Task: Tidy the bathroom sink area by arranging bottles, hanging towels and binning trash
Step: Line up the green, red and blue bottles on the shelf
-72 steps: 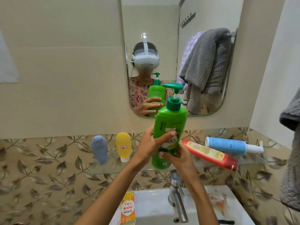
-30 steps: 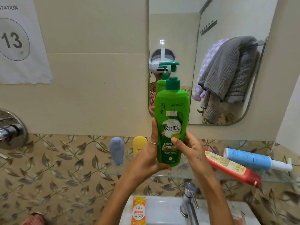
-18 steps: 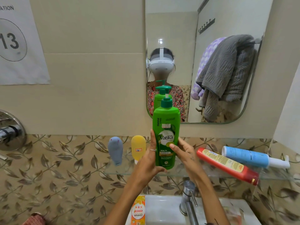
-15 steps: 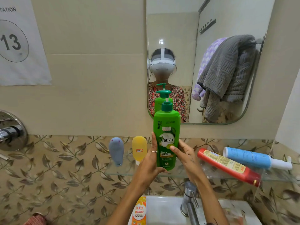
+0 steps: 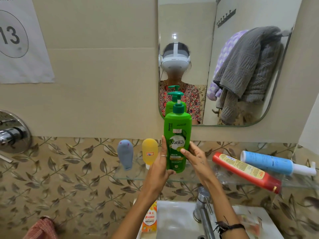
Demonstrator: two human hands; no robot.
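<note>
Beige wall panels [image 5: 103, 66] are filling most of the view, with a leaf-patterned tile band [image 5: 69, 169] running below them. Set into the wall, the mirror [image 5: 198, 23] is reflecting grey towels [image 5: 248, 66] hanging on a rail. At the bottom, the white sink [image 5: 174, 219] is carrying a chrome tap [image 5: 202, 200], and an orange box [image 5: 149, 219] is standing at its left rim. Above it, the glass shelf [image 5: 189, 178] is bearing the bottles. A green pump bottle [image 5: 177, 135] is standing upright near the shelf's middle, below the mirror's lower left corner. To its right, a red bottle [image 5: 246, 171] and a blue bottle [image 5: 269, 163] are lying on their sides, the blue one behind. To its left, a yellow tube [image 5: 149, 152] and a grey tube [image 5: 125, 154] are standing cap down. The left hand [image 5: 160, 168] is gripping the green bottle, fingers straight up its side and thumb curling under its base. The right hand [image 5: 195, 159] is resting straight fingers against the label.
</note>
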